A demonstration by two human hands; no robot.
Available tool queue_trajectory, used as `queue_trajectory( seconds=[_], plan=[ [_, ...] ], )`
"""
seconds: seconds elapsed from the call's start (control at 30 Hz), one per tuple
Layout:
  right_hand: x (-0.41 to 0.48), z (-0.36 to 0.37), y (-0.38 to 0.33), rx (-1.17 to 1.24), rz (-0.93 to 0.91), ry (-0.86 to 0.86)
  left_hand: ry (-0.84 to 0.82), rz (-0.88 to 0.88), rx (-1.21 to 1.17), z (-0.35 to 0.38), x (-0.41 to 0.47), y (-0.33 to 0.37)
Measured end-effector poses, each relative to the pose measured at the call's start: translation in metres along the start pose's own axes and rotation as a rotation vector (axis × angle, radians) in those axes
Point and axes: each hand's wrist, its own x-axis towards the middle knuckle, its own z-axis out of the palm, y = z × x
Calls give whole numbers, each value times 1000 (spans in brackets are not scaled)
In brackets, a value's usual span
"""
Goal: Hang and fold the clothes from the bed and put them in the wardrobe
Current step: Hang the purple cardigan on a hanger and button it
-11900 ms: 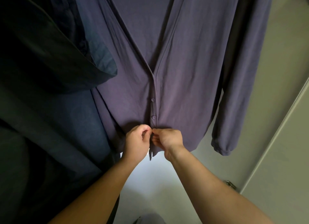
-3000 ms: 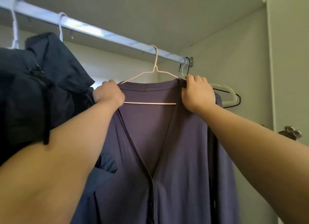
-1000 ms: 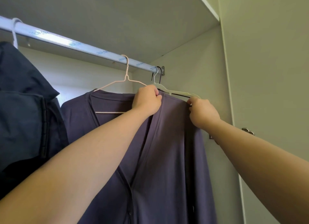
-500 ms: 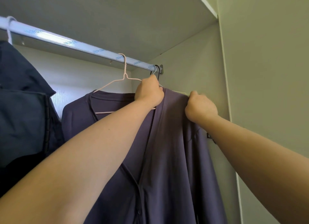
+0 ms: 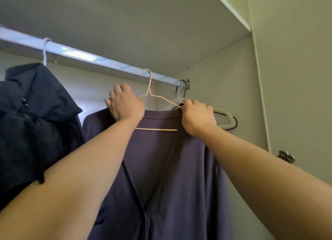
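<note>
We have both arms raised into the wardrobe. The purple cardigan [image 5: 161, 168] hangs on a pink wire hanger [image 5: 149, 89], whose hook sits over the white rail [image 5: 80, 55]. Our left hand [image 5: 125, 103] is at the cardigan's collar on the left side, its back towards us and its fingers curled over the top edge of the fabric. Our right hand [image 5: 197, 116] is closed at the right shoulder, pinching the cloth where the hanger's wire arm runs into it. Just behind that hand, a white hanger [image 5: 223, 114] and a black hanger [image 5: 234, 125] hang bare at the rail's end by the side wall. To the left, a dark navy garment [image 5: 32, 114] hangs from the same rail, touching the cardigan's left edge.
</note>
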Motion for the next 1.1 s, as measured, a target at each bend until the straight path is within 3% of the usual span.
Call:
queue_trajectory(
  seconds=[0.13, 0.23, 0.33, 0.47, 0.8, 0.97, 1.1],
  plan=[
    [4, -5, -4, 92, 14, -72, -209, 72, 153, 1, 12, -42],
    [6, -13, -4, 113, 15, -121, -292, 44, 73, 2, 15, -49],
    [7, -19, -4, 131, 31, -136, -264, -85, -35, 0, 14, -67],
    [3, -23, -9, 187, 85, -162, -291, -242, -5, 1, 14, -112],
    [2, -10, -18, 112, 205, -40, -276, -408, -506, 9, 4, -151],
    [9, -11, -8, 39, 183, -42, -356, -393, -636, 9, 4, -172],
    [10, -8, -5, 47, 175, -45, -369, -217, -442, 8, 7, -177]
  ],
)
